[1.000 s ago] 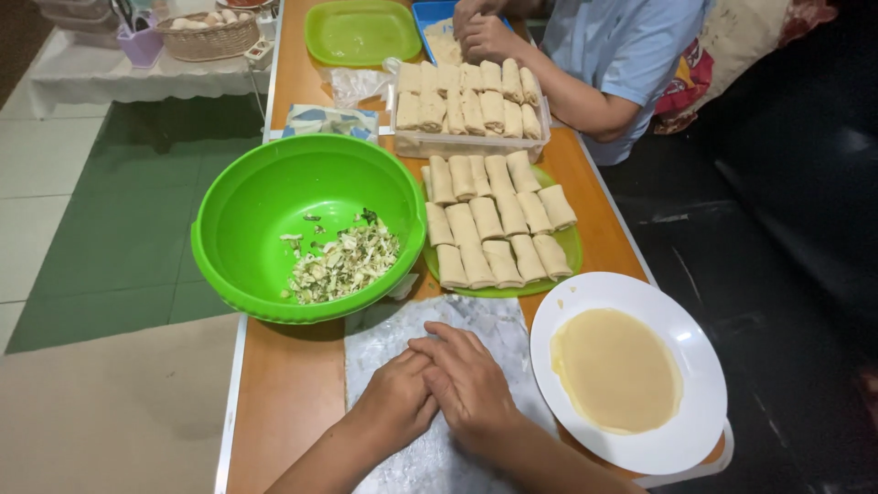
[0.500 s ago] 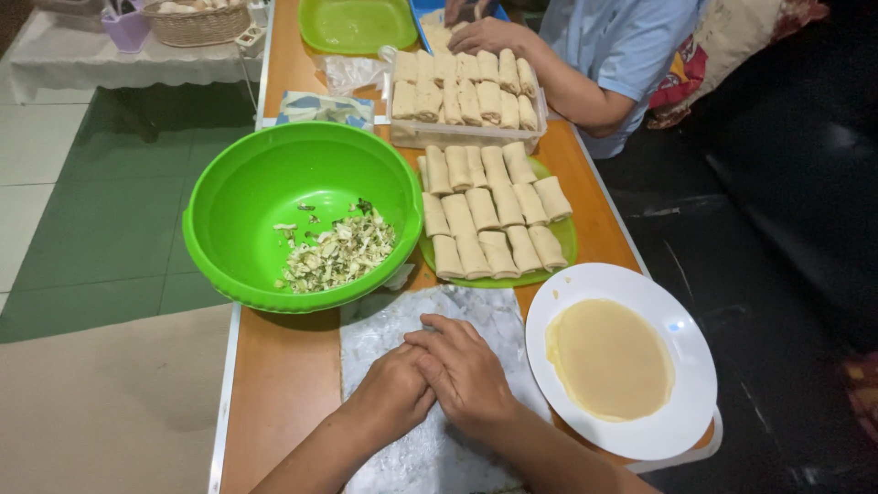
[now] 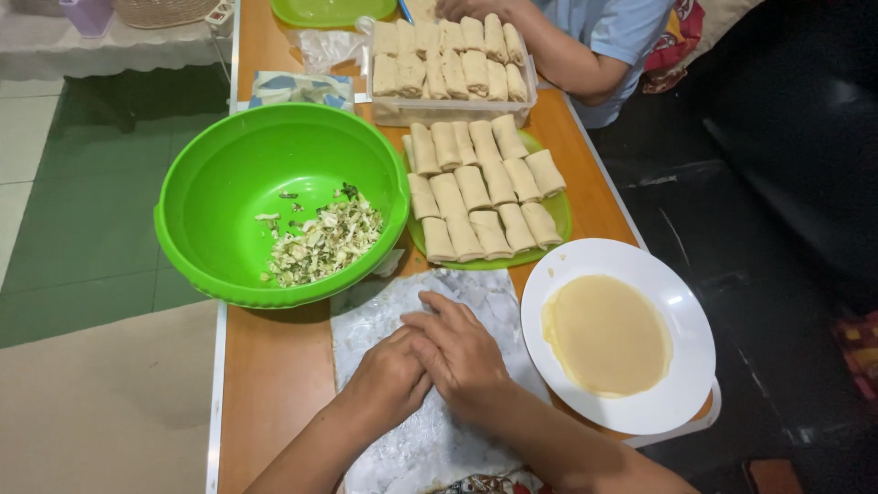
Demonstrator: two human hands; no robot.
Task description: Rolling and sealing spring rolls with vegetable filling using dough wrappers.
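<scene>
My left hand (image 3: 391, 373) and my right hand (image 3: 460, 346) press side by side on a white plastic-covered work mat (image 3: 402, 311) at the table's near edge. Their fingers curl over something small that stays hidden beneath them. Just behind the hands stands a large green bowl (image 3: 229, 174) with chopped vegetable filling (image 3: 322, 240) at its bottom. To the right lies a white plate (image 3: 681, 402) with round pale wrappers (image 3: 606, 334) stacked on it.
Several finished rolls (image 3: 480, 187) lie in rows on a green plate (image 3: 558, 212); more fill a clear container (image 3: 448, 55) behind. Another person in a light blue shirt (image 3: 622, 27) sits at the far right. A green lid (image 3: 325, 11) lies at the far end of the narrow wooden table (image 3: 270, 366).
The view has tilted down and closer. My hands stay together on the mat, shifted a little, still rolling in place.
</scene>
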